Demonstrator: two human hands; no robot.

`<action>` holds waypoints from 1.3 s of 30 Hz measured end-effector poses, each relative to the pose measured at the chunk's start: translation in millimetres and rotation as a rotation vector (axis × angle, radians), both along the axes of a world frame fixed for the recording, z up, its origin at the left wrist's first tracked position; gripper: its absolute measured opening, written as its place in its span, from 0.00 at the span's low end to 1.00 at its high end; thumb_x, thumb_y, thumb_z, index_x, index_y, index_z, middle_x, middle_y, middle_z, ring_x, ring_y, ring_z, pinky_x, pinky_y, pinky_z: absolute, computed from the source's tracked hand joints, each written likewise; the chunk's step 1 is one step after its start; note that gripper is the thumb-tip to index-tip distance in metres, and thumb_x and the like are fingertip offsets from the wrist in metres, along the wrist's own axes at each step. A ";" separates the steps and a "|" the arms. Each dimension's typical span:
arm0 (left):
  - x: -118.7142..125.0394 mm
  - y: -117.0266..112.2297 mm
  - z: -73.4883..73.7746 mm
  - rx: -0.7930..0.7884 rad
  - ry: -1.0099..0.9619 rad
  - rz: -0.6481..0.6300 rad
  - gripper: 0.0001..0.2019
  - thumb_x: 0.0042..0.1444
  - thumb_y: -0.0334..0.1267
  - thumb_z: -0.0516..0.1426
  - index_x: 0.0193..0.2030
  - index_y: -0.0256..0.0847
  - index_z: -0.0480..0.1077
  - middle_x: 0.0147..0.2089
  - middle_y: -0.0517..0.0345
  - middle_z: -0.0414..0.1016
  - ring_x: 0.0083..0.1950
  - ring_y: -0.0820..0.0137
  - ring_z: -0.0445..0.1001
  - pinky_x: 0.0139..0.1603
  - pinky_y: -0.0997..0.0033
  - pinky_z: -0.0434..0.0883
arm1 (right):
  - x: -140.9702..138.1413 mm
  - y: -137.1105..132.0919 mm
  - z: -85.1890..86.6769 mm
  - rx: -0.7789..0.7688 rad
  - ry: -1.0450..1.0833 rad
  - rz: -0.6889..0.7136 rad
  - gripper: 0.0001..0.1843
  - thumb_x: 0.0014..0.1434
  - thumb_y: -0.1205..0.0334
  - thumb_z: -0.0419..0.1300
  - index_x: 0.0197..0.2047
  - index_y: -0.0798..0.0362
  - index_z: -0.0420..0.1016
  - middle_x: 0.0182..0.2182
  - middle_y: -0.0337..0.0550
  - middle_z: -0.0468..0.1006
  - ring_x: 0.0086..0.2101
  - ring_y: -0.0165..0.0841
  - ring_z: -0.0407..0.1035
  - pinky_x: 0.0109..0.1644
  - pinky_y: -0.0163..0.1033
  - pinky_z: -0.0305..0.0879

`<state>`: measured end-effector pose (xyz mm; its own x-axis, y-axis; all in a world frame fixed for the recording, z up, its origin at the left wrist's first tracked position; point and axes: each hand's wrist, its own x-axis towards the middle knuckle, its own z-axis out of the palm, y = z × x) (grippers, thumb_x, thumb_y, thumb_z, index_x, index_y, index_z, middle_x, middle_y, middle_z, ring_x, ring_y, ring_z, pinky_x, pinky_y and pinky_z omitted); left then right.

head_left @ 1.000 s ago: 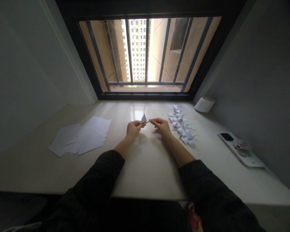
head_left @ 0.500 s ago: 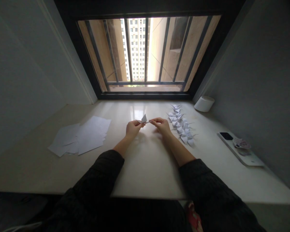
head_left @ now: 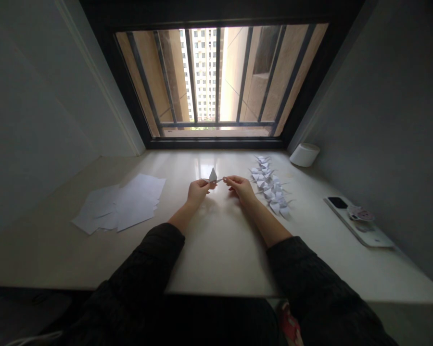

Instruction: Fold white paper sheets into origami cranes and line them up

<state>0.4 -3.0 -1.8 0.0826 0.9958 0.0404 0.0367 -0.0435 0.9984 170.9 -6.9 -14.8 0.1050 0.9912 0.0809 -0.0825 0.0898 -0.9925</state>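
Observation:
A small white folded paper crane (head_left: 213, 176) is held just above the pale table (head_left: 216, 250), in the middle. My left hand (head_left: 198, 191) pinches its left end with closed fingers. My right hand (head_left: 241, 187) pinches a thin point at its right end, fingers closed too. Both forearms in dark sleeves reach in from the bottom edge.
Loose white paper sheets (head_left: 120, 205) lie at the left. A row of several finished paper cranes (head_left: 270, 188) runs along the right. A white round container (head_left: 304, 154) stands by the window corner. A phone (head_left: 357, 221) with small items on it lies at the far right.
The crane's upright point has shifted slightly left and the hands have edged a little; otherwise nothing has moved.

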 end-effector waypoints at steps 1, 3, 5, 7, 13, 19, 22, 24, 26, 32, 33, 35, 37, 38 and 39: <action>0.0 0.1 -0.3 -0.003 -0.008 -0.002 0.16 0.42 0.47 0.63 0.32 0.36 0.76 0.36 0.47 0.79 0.38 0.65 0.77 0.33 0.72 0.67 | -0.5 0.1 0.2 0.006 0.000 -0.005 0.19 0.39 0.46 0.68 0.29 0.52 0.79 0.25 0.40 0.76 0.24 0.28 0.65 0.27 0.33 0.61; 0.1 0.3 -0.6 -0.018 -0.021 -0.009 0.16 0.42 0.48 0.63 0.32 0.36 0.76 0.36 0.47 0.80 0.39 0.64 0.77 0.33 0.71 0.67 | -1.8 0.1 0.9 0.028 -0.005 -0.023 0.19 0.40 0.45 0.68 0.29 0.52 0.79 0.25 0.40 0.76 0.25 0.28 0.66 0.27 0.34 0.61; 0.4 0.4 -0.6 -0.032 -0.030 -0.014 0.16 0.42 0.48 0.63 0.31 0.36 0.76 0.36 0.46 0.80 0.39 0.64 0.77 0.33 0.71 0.68 | -3.1 -0.2 1.7 0.057 -0.010 -0.044 0.18 0.41 0.46 0.67 0.28 0.52 0.79 0.24 0.40 0.76 0.26 0.29 0.66 0.28 0.34 0.61; 0.6 0.2 -0.2 -0.037 -0.032 -0.013 0.16 0.42 0.48 0.63 0.31 0.36 0.76 0.37 0.46 0.80 0.39 0.64 0.77 0.33 0.71 0.68 | -4.0 -0.4 2.2 0.083 -0.032 -0.062 0.17 0.42 0.46 0.67 0.28 0.52 0.79 0.24 0.40 0.75 0.26 0.29 0.65 0.28 0.34 0.60; 0.7 -0.4 1.1 -0.029 0.013 -0.002 0.17 0.41 0.49 0.64 0.32 0.36 0.76 0.35 0.46 0.80 0.38 0.64 0.77 0.31 0.72 0.67 | -3.1 0.8 0.2 0.143 -0.194 -0.111 0.20 0.44 0.43 0.64 0.32 0.51 0.80 0.34 0.45 0.79 0.32 0.34 0.69 0.33 0.38 0.64; 0.8 -0.3 0.6 -0.006 0.052 0.007 0.16 0.42 0.48 0.63 0.31 0.36 0.76 0.34 0.47 0.79 0.38 0.63 0.77 0.30 0.72 0.67 | -1.5 -0.1 0.4 0.190 -0.289 -0.146 0.20 0.45 0.42 0.63 0.30 0.52 0.80 0.33 0.46 0.79 0.32 0.35 0.69 0.33 0.38 0.63; 1.2 -0.9 0.6 0.006 0.080 0.008 0.16 0.43 0.48 0.63 0.32 0.36 0.76 0.34 0.47 0.79 0.38 0.64 0.77 0.30 0.73 0.67 | -1.9 -2.1 2.8 0.238 -0.325 -0.173 0.19 0.47 0.44 0.63 0.29 0.52 0.79 0.32 0.46 0.78 0.32 0.34 0.69 0.31 0.37 0.61; 1.5 -1.1 0.6 0.013 0.097 0.014 0.16 0.43 0.48 0.63 0.32 0.36 0.76 0.33 0.48 0.79 0.37 0.64 0.77 0.30 0.73 0.68 | -2.6 -3.7 4.7 0.246 -0.358 -0.186 0.18 0.49 0.45 0.62 0.28 0.52 0.79 0.32 0.46 0.77 0.31 0.34 0.68 0.30 0.37 0.60; 1.7 -1.1 0.1 0.021 0.114 0.017 0.16 0.43 0.48 0.63 0.32 0.36 0.77 0.33 0.48 0.79 0.35 0.65 0.77 0.30 0.72 0.68 | -3.4 -5.6 6.6 0.260 -0.402 -0.199 0.16 0.51 0.46 0.60 0.28 0.52 0.78 0.32 0.45 0.77 0.30 0.33 0.68 0.30 0.37 0.60; 1.4 0.0 -1.6 0.047 0.157 0.007 0.16 0.43 0.48 0.62 0.31 0.36 0.77 0.32 0.49 0.79 0.34 0.65 0.76 0.30 0.72 0.68 | -4.0 -8.6 8.9 0.366 -0.533 -0.216 0.14 0.54 0.50 0.59 0.26 0.51 0.76 0.30 0.44 0.76 0.31 0.33 0.67 0.32 0.37 0.60; 1.3 0.0 -1.3 0.042 0.150 0.008 0.15 0.43 0.48 0.62 0.31 0.36 0.77 0.32 0.49 0.79 0.34 0.65 0.76 0.30 0.72 0.68 | -4.0 -8.3 8.5 0.371 -0.531 -0.217 0.14 0.54 0.50 0.59 0.26 0.51 0.76 0.30 0.44 0.76 0.31 0.33 0.67 0.32 0.37 0.60; 1.1 -0.2 -0.2 0.024 0.118 0.012 0.15 0.43 0.47 0.62 0.31 0.36 0.76 0.32 0.48 0.79 0.35 0.65 0.77 0.30 0.72 0.68 | -3.9 -6.9 7.2 0.341 -0.484 -0.214 0.15 0.54 0.49 0.59 0.28 0.51 0.76 0.30 0.44 0.77 0.31 0.33 0.67 0.32 0.37 0.60; 1.0 -0.6 1.1 0.003 0.073 0.010 0.15 0.43 0.47 0.62 0.32 0.36 0.76 0.34 0.47 0.79 0.37 0.64 0.77 0.30 0.72 0.68 | -3.7 -4.9 5.7 0.274 -0.404 -0.191 0.16 0.53 0.47 0.60 0.31 0.51 0.78 0.31 0.44 0.78 0.31 0.34 0.68 0.33 0.38 0.61; 1.0 -0.9 1.7 -0.007 0.053 0.010 0.16 0.43 0.47 0.63 0.32 0.36 0.76 0.35 0.47 0.79 0.37 0.64 0.77 0.31 0.72 0.68 | -3.6 -4.0 5.0 0.242 -0.368 -0.172 0.17 0.52 0.46 0.60 0.32 0.51 0.79 0.32 0.44 0.79 0.31 0.34 0.69 0.34 0.38 0.62; 1.0 -1.1 2.2 -0.015 0.037 0.010 0.16 0.43 0.47 0.63 0.32 0.35 0.76 0.35 0.46 0.79 0.38 0.64 0.77 0.31 0.72 0.68 | -3.4 -3.3 4.4 0.218 -0.344 -0.150 0.18 0.51 0.45 0.61 0.33 0.51 0.79 0.33 0.45 0.80 0.32 0.35 0.70 0.35 0.38 0.62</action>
